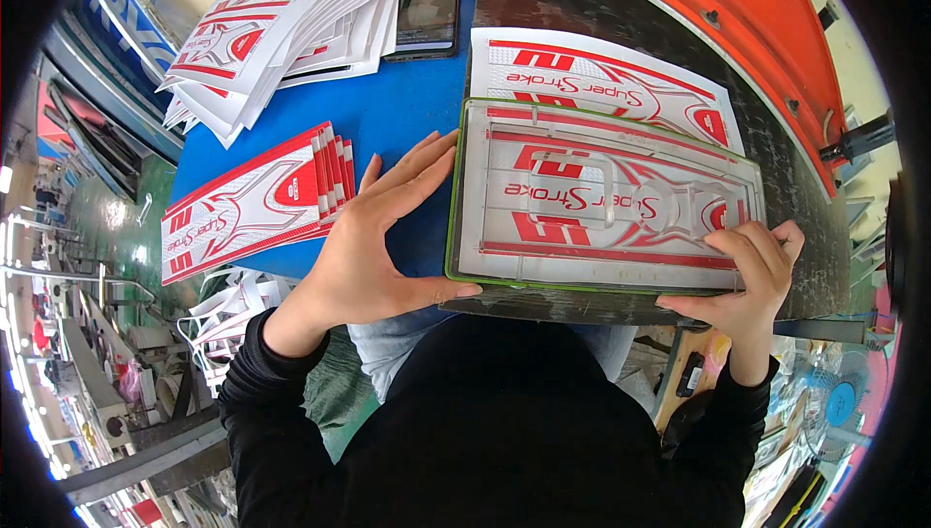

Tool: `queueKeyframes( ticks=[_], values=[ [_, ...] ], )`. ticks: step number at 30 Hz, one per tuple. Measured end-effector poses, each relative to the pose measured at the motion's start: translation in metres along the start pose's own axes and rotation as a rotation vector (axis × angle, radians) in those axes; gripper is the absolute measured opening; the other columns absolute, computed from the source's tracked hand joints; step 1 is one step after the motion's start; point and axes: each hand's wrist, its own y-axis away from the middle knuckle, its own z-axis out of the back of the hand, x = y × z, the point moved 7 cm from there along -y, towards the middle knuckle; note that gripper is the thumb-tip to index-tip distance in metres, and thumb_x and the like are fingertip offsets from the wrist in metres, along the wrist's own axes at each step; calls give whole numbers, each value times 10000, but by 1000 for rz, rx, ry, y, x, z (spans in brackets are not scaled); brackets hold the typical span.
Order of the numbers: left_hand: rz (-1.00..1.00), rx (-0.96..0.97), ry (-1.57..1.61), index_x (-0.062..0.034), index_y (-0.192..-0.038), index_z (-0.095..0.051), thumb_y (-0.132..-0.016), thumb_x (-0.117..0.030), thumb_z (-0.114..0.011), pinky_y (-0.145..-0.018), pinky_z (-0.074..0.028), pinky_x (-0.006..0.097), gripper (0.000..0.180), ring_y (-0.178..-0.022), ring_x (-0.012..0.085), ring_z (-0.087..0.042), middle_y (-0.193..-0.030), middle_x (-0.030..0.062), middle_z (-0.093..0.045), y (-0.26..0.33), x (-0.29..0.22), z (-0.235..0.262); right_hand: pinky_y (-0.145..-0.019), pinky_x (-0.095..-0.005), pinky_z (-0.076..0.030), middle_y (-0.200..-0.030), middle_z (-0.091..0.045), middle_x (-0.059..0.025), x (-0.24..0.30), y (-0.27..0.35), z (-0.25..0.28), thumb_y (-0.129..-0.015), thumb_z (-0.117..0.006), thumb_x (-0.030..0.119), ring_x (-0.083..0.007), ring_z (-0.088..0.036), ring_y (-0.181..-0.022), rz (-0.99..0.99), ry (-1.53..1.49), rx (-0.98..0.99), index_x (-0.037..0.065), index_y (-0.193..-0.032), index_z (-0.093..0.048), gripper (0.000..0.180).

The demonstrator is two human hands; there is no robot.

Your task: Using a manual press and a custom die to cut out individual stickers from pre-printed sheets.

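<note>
A clear plastic cutting die (475,227) with a green lower edge lies over a white sheet printed in red (601,72). The print shows through the die, and the sheet's far part sticks out behind it. At the die's left end, my left hand (361,252) has its fingertips on the side and its thumb at the near corner. My right hand (745,276) grips the near right corner, fingers on top and thumb along the front edge. Beneath them is a dark, scuffed cutting board (582,303).
On the blue tabletop (354,111) at left rests a stack of cut red-and-white pieces (238,203). Behind it are a thick pile of printed sheets (257,33) and a phone (427,19). An orange-red machine part (747,14) overhangs the back right. White scrap strips (233,320) hang below left.
</note>
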Motion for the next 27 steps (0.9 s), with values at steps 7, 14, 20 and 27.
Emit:
queueKeyframes(
  ticks=[7,14,20,27],
  values=[
    [19,-3,-2,3,-1515,-422,-558,-240,-939,-1208,-107,605,1115,-1498,359,-325,-1575,251,-384,0,-2,2,-855,-386,-344,-784,-620,-9,1,-2,-2,-437,-939,591,-198,-584,-747,8,0,-4,113,-857,-677,688],
    [30,-22,8,11,-1506,-434,-555,-225,-924,-1209,-119,600,1095,-1486,355,-349,-1571,241,-397,2,-1,2,-858,-386,-346,-789,-625,-9,1,-1,-5,-442,-937,593,-197,-588,-744,12,-5,7,117,-864,-680,687],
    [18,2,0,-2,-1505,-438,-574,-199,-924,-1197,-153,610,1068,-1481,342,-364,-1572,207,-411,-6,-7,2,-857,-397,-365,-785,-631,-16,0,3,-1,-470,-916,617,-203,-592,-733,25,12,5,109,-868,-680,688],
    [45,-65,116,57,-1445,-492,-530,-126,-883,-1196,-208,516,1012,-1424,375,-446,-1492,252,-499,-2,5,1,-1051,-468,-371,-1330,-566,-144,-49,9,11,-514,-921,570,-319,-543,-1201,-212,-264,153,73,-1316,-603,996]
  ],
)
